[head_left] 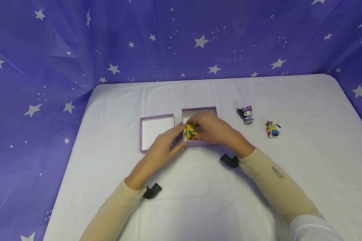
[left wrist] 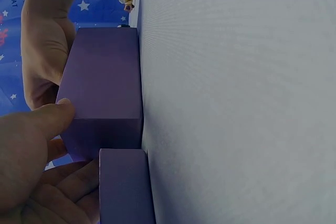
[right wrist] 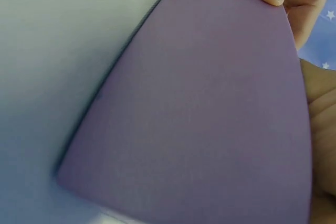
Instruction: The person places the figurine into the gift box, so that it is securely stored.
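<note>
Left hand (head_left: 163,147): spread, bracing box (head_left: 196,144)
Right hand (head_left: 213,128): pinching figurine (head_left: 189,132)
Box: may skid toward 9 o'clock if unbraced

Soft, even light falls across the white-covered counter (head_left: 184,207) and star-print backdrop (head_left: 169,62) in the head view, leaving only faint, soft-edged shadows. The left-wrist view is dimmer, with the purple box (left wrist: 102,77) in shade, a dark line of shadow along its base and fine lines radiating across the counter. The right-wrist view fades to hazy blue at lower left, the box's broad side soft and low in contrast.
</note>
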A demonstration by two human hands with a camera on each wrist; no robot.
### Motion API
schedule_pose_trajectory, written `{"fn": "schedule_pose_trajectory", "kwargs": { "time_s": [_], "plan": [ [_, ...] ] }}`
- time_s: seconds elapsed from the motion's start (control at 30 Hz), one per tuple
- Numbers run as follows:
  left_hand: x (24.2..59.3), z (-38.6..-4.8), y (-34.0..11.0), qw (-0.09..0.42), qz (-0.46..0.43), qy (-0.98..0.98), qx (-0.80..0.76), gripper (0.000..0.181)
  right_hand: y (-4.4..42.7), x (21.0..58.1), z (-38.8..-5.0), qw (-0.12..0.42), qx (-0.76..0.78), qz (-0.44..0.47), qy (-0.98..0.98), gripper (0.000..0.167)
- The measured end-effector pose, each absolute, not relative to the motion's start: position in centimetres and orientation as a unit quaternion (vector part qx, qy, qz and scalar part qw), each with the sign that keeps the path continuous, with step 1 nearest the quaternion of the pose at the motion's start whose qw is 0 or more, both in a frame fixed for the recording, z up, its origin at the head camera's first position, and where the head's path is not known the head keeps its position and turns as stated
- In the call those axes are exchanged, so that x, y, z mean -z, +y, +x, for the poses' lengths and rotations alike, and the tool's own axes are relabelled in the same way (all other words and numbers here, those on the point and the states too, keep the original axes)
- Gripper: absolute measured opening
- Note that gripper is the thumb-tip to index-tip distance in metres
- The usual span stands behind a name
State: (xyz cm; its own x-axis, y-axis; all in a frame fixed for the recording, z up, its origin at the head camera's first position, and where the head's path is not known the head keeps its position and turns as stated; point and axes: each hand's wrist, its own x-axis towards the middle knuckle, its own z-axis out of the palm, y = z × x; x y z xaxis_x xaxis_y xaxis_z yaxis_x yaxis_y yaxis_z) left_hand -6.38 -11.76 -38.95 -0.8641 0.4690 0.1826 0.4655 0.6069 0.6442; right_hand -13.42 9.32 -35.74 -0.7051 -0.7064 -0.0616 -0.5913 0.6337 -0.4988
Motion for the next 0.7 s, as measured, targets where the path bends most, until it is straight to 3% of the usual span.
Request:
{"fn": "schedule_pose_trajectory", "kwargs": {
  "time_s": [0.7],
  "plan": [
    [38.81,-6.48,-11.67,-0.003,0.263,0.895,-0.359,0.061,8.71,35.79,-14.1,0.173,0.201,-0.37,0.891,0.051]
  ]
}}
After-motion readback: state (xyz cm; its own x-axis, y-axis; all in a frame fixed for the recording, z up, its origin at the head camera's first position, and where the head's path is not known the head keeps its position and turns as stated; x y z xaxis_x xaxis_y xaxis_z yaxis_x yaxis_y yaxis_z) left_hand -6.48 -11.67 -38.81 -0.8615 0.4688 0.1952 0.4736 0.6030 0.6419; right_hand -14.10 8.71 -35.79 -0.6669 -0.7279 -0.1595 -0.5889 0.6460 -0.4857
